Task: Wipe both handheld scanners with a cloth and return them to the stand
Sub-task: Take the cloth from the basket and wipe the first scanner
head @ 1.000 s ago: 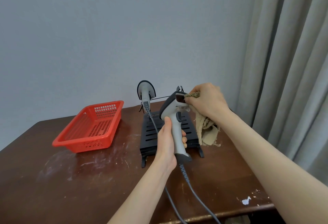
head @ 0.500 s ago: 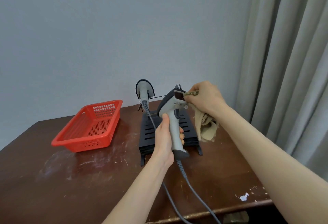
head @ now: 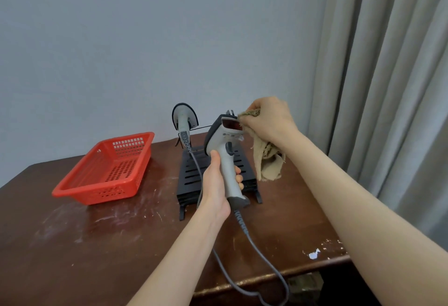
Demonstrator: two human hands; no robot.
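The left grip (head: 215, 189), a bare hand, is closed round the handle of a pale grey, pistol-shaped handheld scanner with a dark head (head: 224, 136), thumb up the near side and fingertips showing round the far side. It holds the scanner upright in the air above the black slotted metal stand (head: 188, 179). The right grip (head: 269, 121) is bunched round a coarse beige cloth (head: 266, 162) and presses a wad of it against the edge of the scanner's reddish front window, while the loose end of the cloth hangs below the wrist. A grey coiled cable (head: 254, 245) trails from the scanner's base over the near edge of the dark brown wooden tabletop (head: 97, 245).

The second scanner, a matching grey one (head: 183, 119), sits head up at the back of the stand, its own cable running down across the slots. A red perforated plastic basket (head: 104, 193) stands to the left, well apart from the stand.

As for progress, the task looks to be in mid-course. One scanner is under the cloth at its window, and the handle and body may need a pass yet. It has not gone back to the stand. Whether the second scanner has been wiped cannot be told from how it sits, so either half the work or only the last return remains.
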